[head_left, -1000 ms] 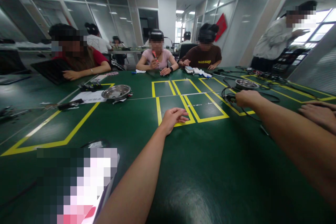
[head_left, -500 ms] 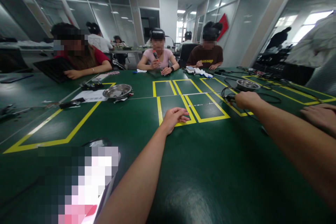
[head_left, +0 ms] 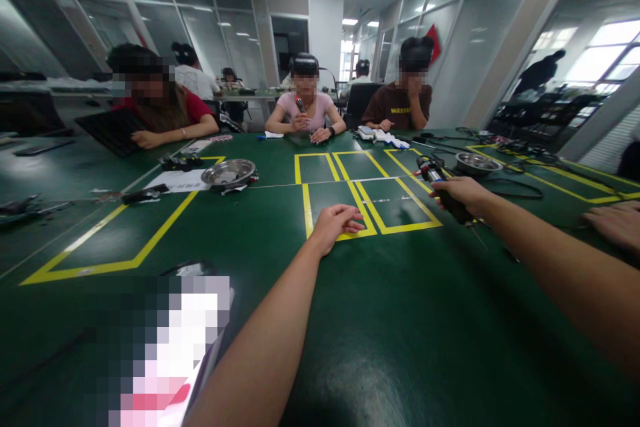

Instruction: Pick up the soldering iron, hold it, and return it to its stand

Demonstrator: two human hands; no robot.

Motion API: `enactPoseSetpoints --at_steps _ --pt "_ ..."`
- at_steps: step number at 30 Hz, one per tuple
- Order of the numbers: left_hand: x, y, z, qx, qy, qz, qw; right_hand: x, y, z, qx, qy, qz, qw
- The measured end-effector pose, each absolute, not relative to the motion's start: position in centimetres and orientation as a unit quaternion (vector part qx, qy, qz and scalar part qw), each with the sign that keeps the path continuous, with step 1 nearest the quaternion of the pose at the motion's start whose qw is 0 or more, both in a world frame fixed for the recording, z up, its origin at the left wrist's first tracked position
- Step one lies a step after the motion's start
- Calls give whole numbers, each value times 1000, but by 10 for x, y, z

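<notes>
My right hand (head_left: 463, 195) is closed around a dark hand-held tool (head_left: 453, 205) at the right of the green table (head_left: 370, 320). Silver and red parts show at the tool's far end, though its exact kind is unclear. Black cables lie just beyond it. My left hand (head_left: 337, 227) rests near the front of a yellow-taped rectangle (head_left: 307, 210), fingers loosely bent and slightly apart, nothing in them.
A steel bowl (head_left: 229, 174) with small items stands left beside a white sheet (head_left: 175, 180). Another steel bowl (head_left: 479, 163) sits right, near tangled cables (head_left: 530, 170). A lit screen (head_left: 187, 333) lies front left. Another person's hand (head_left: 613, 221) rests at right; several people sit opposite.
My right hand has raised the dark tool, which now shows clear of the cables. My left hand stays in place. A person opposite has lifted a hand toward the face.
</notes>
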State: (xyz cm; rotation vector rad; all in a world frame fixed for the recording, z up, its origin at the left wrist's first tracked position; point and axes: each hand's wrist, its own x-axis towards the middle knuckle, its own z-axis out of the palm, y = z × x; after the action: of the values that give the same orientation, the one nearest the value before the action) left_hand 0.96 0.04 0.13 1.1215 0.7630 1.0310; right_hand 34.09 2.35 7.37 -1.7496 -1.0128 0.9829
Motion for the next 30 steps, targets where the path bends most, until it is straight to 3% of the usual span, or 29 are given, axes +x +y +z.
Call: enactPoseSetpoints --at_steps 10,30 --pt "7 2 6 392 330 545 664 189 -39 26 -440 -453 648 425" --pt "11 2 3 425 355 574 603 172 -58 10 -387 -469 631 481"
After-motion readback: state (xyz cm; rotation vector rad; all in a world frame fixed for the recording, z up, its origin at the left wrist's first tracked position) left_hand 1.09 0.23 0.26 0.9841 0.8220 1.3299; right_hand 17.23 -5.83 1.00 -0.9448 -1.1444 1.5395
